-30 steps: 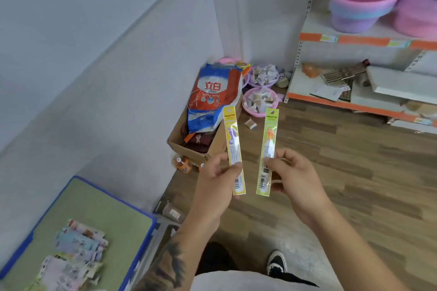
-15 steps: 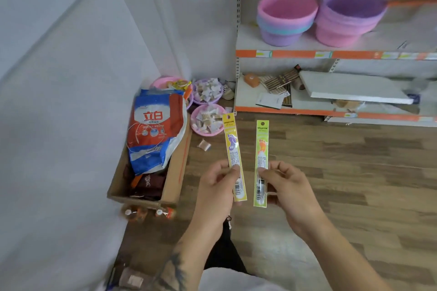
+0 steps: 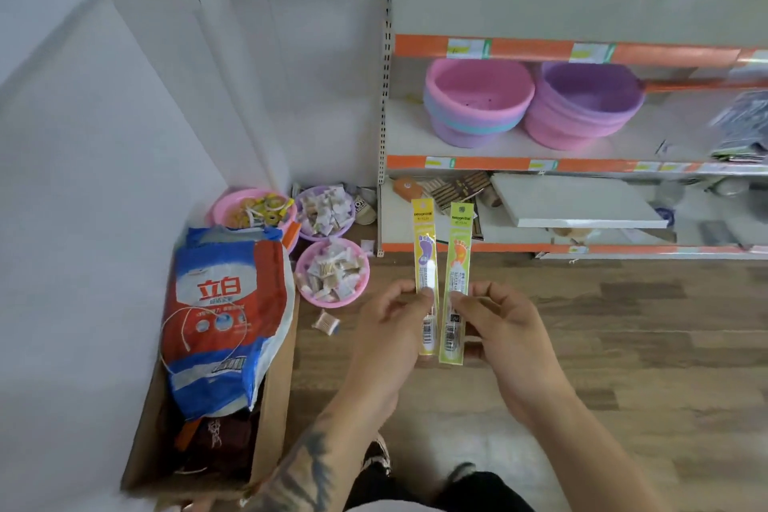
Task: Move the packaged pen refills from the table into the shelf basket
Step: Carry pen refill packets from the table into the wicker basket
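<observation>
In transit: yellow flat refill packet (image 3: 424,262) pinched upright by left hand (image 3: 390,328); lime-green flat refill packet (image 3: 456,274) pinched by right hand (image 3: 505,328). Stacked pink plastic basket (image 3: 478,100), shelf at 12 o'clock, probably destination. Deposit outstanding.

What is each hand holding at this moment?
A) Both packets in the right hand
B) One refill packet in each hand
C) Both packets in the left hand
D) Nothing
B: the left hand pinches the yellow packet and the right hand pinches the green packet, held upright side by side.
</observation>
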Demonstrator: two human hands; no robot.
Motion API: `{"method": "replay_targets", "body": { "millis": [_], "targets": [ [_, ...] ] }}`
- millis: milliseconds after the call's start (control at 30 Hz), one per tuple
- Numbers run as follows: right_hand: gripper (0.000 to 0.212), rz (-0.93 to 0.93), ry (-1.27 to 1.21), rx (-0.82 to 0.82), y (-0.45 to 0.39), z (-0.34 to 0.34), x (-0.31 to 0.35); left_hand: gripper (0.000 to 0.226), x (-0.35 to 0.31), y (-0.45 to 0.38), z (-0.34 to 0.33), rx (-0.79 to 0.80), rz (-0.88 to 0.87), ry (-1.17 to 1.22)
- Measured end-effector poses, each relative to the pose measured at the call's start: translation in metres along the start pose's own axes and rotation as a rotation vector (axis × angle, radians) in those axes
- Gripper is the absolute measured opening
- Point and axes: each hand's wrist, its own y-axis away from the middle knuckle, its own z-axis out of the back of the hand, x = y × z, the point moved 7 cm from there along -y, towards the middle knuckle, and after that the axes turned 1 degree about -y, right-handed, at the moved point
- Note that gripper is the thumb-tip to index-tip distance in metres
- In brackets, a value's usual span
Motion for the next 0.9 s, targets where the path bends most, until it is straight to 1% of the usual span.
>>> {"method": "replay_targets", "body": {
  "millis": [200,233,333,367,400,433,467,533,567,633,767,833,900],
  "targets": [
    [0.011,0.011,0.05,-0.093,-0.059,0.014,0.017,0.007,-0.029,-0.064,-0.018,-0.012,0.009,-0.049],
    [0.011,0.018,0.057,-0.098,-0.071,0.016,0.023,0.009,-0.035,-0.073,-0.021,-0.01,-0.005,-0.057],
    [0.01,0.052,0.057,-0.092,-0.11,0.018,0.047,0.024,-0.064,-0.105,-0.032,-0.014,-0.101,-0.126],
    [0.01,0.072,0.06,-0.088,-0.126,0.019,0.058,0.023,-0.074,-0.117,-0.036,-0.03,-0.127,-0.143],
    [0.01,0.092,0.061,-0.084,-0.142,0.02,0.071,0.018,-0.086,-0.129,-0.04,-0.05,-0.15,-0.153],
    [0.009,0.111,0.055,-0.081,-0.158,0.02,0.084,0.012,-0.099,-0.14,-0.045,-0.059,-0.171,-0.158],
    [0.007,0.13,0.041,-0.073,-0.174,0.02,0.1,0.01,-0.115,-0.15,-0.053,-0.057,-0.194,-0.166],
    [0.008,0.182,0.02,-0.047,-0.207,0.019,0.137,0.019,-0.148,-0.171,-0.071,-0.039,-0.237,-0.183],
    [0.008,0.207,0.026,-0.031,-0.222,0.019,0.158,0.019,-0.166,-0.182,-0.079,-0.042,-0.251,-0.172],
    [0.009,0.262,0.043,-0.005,-0.251,0.019,0.201,0.011,-0.202,-0.204,-0.096,-0.045,-0.297,-0.142],
    [0.011,0.386,-0.009,0.048,-0.297,0.023,0.28,0.009,-0.273,-0.245,-0.126,-0.072,-0.415,-0.12],
    [0.009,0.441,-0.028,0.089,-0.312,0.026,0.31,0.013,-0.303,-0.258,-0.14,-0.086,-0.471,-0.069],
    [0.009,0.477,-0.024,0.118,-0.323,0.027,0.334,0.013,-0.328,-0.267,-0.156,-0.067,-0.509,-0.052]
  ]
}}
